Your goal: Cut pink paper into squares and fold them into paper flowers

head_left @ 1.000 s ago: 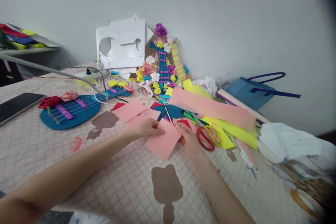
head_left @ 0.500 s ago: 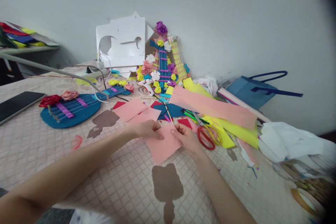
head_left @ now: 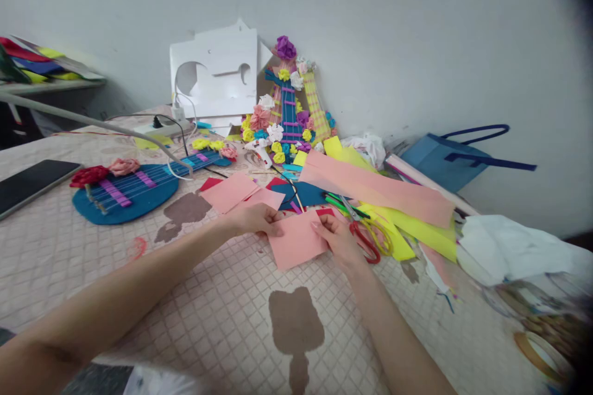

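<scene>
A square of pink crepe paper (head_left: 296, 239) is held between my two hands above the table. My left hand (head_left: 260, 220) pinches its left edge, thumb on top. At the upper right edge my right hand (head_left: 337, 236) grips it between thumb and fingers. More pink paper squares (head_left: 231, 191) lie just beyond my left hand. Close to my right hand are scissors with red handles (head_left: 364, 241) and another pair with yellow handles (head_left: 382, 239). A thin wooden stick (head_left: 296, 195) lies behind the held square.
A blue paper guitar (head_left: 134, 191) with flowers lies left; decorated guitars (head_left: 290, 111) lean on the wall. A glue gun (head_left: 260, 151) stands before them. Long pink crepe paper (head_left: 375, 188) covers yellow sheets at right. A phone (head_left: 39, 182), tape roll (head_left: 542, 355) and blue bag (head_left: 445, 160) sit around.
My hands have moved apart and turned the pink square so its top edge runs between them. My right hand has shifted slightly right along the paper.
</scene>
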Motion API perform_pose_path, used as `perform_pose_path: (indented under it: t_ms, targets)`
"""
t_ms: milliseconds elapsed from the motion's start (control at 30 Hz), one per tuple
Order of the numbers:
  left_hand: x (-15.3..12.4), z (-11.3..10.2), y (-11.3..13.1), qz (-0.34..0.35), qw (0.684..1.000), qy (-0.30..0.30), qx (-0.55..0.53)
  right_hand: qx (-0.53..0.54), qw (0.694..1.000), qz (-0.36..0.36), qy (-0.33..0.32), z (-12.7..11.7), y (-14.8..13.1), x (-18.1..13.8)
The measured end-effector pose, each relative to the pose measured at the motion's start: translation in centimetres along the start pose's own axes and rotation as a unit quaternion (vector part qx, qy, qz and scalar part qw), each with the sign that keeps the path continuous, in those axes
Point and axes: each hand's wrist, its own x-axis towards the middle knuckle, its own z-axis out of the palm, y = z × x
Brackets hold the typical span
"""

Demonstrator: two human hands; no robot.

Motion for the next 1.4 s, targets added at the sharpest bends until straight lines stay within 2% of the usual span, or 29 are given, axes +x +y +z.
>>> perform_pose_path:
  t_ms: [467, 667, 767, 967, 1200, 1400]
  targets:
    - [0.0, -0.2, 0.0, -0.011, 0.999, -0.028, 0.028, -0.046, 0.998, 0.024, -0.027, -0.4, 1.0, 0.1]
    - [-0.9, -0.9, -0.3, -0.013, 0.997, 0.021, 0.071, -0.043, 0.997, 0.040, -0.053, 0.8, 0.8, -0.8]
    - [-1.7, -1.6, -0.7, -0.005, 0.995, 0.018, 0.095, -0.051, 0.995, 0.047, -0.072, 1.6, 0.7, -1.4]
    - [-1.4, -2.5, -1.7, -0.004, 0.993, 0.005, 0.118, -0.132, 0.987, 0.029, -0.085, 2.2, 0.9, -1.9]
    - [-1.7, -2.2, -1.6, -0.010, 0.989, 0.040, 0.141, -0.234, 0.970, -0.012, -0.064, 2.0, 1.1, -1.8]
    - [-2.4, -2.0, -1.4, -0.007, 0.990, 0.042, 0.138, -0.247, 0.966, -0.010, -0.076, 2.0, 0.8, -1.9]
